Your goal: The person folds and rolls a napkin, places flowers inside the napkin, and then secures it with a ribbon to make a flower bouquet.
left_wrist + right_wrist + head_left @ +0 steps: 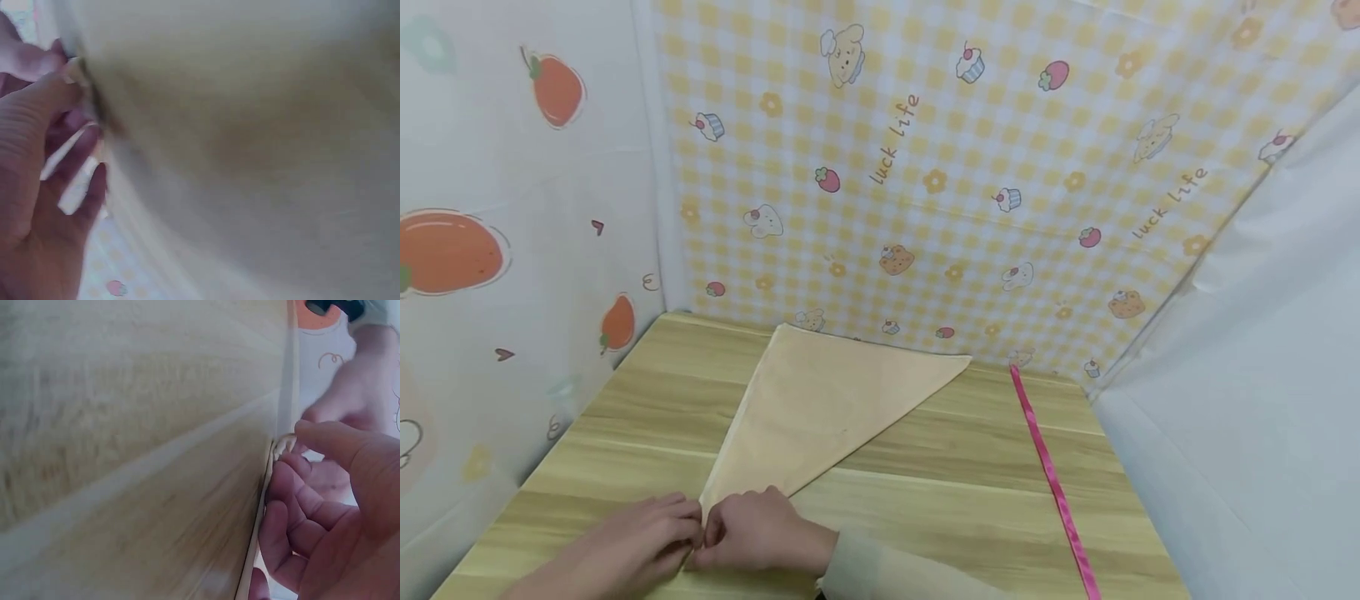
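Observation:
A beige cloth (827, 400) lies on the wooden table as a triangle, its near corner between the two hands in the head view. The left hand (640, 537) pinches that corner from the left. From the other side the right hand (758, 529) grips the same corner, fingers curled. Close up in the right wrist view, a small rolled or bunched bit of cloth (284, 445) shows between thumb and fingertips. The left wrist view has the left thumb (47, 100) against the cloth's edge, with the right hand (28, 57) beside it. Fingers partly hide the corner.
A pink ribbon (1052, 479) runs lengthwise along the right part of the wooden table (940, 517). Behind the table hangs a yellow checked curtain (925, 217). White printed sheeting (550, 250) stands at the left, and plain white sheeting (1247, 375) at the right.

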`<state>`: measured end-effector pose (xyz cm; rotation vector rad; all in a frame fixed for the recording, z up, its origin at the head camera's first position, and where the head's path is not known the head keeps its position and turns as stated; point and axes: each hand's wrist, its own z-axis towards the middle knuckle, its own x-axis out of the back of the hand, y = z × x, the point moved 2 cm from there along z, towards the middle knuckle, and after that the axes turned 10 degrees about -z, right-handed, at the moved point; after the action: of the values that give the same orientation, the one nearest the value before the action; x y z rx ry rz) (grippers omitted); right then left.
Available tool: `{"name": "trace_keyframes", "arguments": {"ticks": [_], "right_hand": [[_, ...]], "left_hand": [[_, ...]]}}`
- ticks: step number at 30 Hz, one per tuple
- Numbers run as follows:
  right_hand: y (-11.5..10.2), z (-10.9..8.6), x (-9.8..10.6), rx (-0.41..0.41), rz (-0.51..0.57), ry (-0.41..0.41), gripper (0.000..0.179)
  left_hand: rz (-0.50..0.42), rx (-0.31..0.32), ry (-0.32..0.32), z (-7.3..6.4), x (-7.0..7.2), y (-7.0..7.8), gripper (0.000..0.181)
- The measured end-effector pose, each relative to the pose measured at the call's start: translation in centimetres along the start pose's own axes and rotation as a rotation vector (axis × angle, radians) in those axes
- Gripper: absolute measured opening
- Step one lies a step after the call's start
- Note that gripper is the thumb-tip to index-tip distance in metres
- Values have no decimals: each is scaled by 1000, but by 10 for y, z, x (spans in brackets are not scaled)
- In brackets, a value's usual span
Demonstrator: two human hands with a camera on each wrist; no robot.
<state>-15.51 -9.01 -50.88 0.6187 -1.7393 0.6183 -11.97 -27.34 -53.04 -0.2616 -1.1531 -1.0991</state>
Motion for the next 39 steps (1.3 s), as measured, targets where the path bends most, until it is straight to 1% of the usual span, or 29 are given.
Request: {"name": "trace_keyframes", "arguments": {"ticks": [2,4,5,8,11,13,16,20,22,25,27,30,32,34,39], "right_hand": [[-2,1,-1,-8,8,12,37],[-3,1,-2,-15,13,19,40],[-4,2,-2,-17,16,19,41],[-5,3,-3,-30,28,11,41],[-4,4,-2,-52,55,-7,40],[-3,4,-2,-65,76,-19,40],[-1,5,-1,-83,111,-35,42],[1,5,-2,-88,144,-44,42],[2,6,-3,-81,154,-44,39],[2,8,-4,-65,163,-42,35],[1,8,-5,-58,172,-44,33],[0,8,-5,-59,173,-49,32],[0,8,-4,-64,171,-48,31],[1,7,-3,-65,177,-52,31],[5,5,1,-64,177,-55,29]], "left_hand": [[-53,39,-26,5,2,1,44],[-100,74,-65,9,4,1,43],[-126,98,-92,11,5,1,42],[-209,207,-193,14,8,0,36],[-248,304,-261,16,9,-2,34],[-252,331,-278,16,9,-3,33],[-260,330,-272,17,8,-5,33],[-294,307,-234,17,8,-7,34],[-301,308,-225,16,8,-8,34],[-300,322,-231,15,7,-9,34],[-284,317,-224,13,7,-9,35],[-266,264,-183,7,7,-10,38],[-236,219,-143,2,7,-10,41],[-184,174,-99,-3,8,-9,43],[-7,89,16,-8,8,-3,51]]}}
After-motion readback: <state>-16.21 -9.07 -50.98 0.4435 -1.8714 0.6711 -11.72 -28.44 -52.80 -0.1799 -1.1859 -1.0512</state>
